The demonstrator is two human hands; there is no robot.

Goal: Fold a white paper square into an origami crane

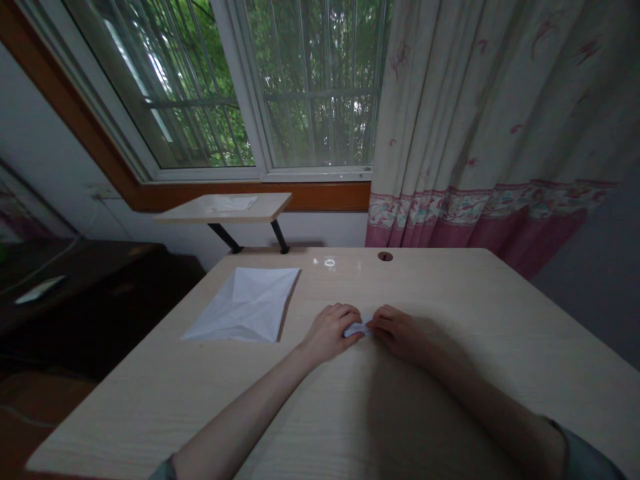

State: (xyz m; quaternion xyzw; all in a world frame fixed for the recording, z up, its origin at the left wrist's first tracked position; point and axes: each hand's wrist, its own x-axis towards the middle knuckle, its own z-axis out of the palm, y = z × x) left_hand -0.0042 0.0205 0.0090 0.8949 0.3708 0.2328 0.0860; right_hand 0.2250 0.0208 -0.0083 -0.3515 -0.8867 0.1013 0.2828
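Note:
Both of my hands meet at the middle of the light wooden desk [450,300]. My left hand [330,330] and my right hand [397,330] have their fingers curled and pinched on a small folded piece of white paper [357,329] that lies between them on the desk top. Only a small part of that paper shows between the fingertips. A larger creased sheet of white paper [245,305] lies flat on the desk to the left of my left hand, untouched.
A small raised shelf [225,208] stands at the desk's back left under the window [280,87]. A cable hole [385,256] sits near the back edge. A patterned curtain [490,133] hangs at the right. A dark cabinet [75,280] stands to the left.

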